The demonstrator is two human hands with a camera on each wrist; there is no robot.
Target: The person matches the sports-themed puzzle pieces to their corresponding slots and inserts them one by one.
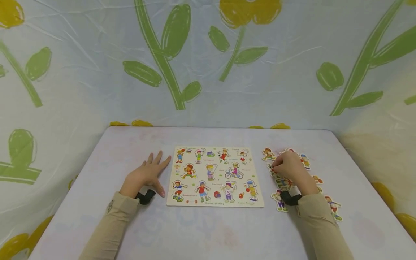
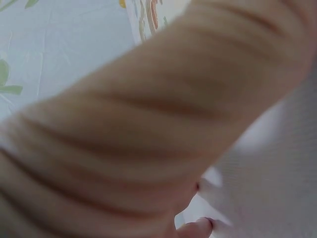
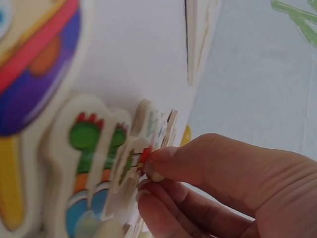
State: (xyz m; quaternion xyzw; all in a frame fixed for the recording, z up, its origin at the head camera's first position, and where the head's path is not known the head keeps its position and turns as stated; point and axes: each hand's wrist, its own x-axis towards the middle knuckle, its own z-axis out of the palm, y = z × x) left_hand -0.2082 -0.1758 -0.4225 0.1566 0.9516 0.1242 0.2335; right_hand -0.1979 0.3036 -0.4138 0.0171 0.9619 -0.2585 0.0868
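Note:
A flat puzzle board (image 1: 200, 173) printed with sports figures and words lies in the middle of the table. Just left of it my left hand (image 1: 147, 175) rests on the tabletop, fingers spread and holding nothing. In the left wrist view blurred skin (image 2: 148, 124) covers most of the picture, with fingertips at the bottom. To the board's right, my right hand (image 1: 290, 169) is over loose figure-shaped pieces. Thumb and forefinger pinch a puzzle piece (image 3: 144, 157) with red on it, seen close up in the right wrist view; the fingers partly hide its picture.
Around the right hand lie several loose pieces, among them a running figure (image 1: 268, 154), a purple-trousered figure (image 1: 280, 200) and a skateboarder (image 1: 333, 207). Some overlap under the hand. Behind the table (image 1: 146, 231) hangs a flower-patterned cloth (image 1: 260, 90).

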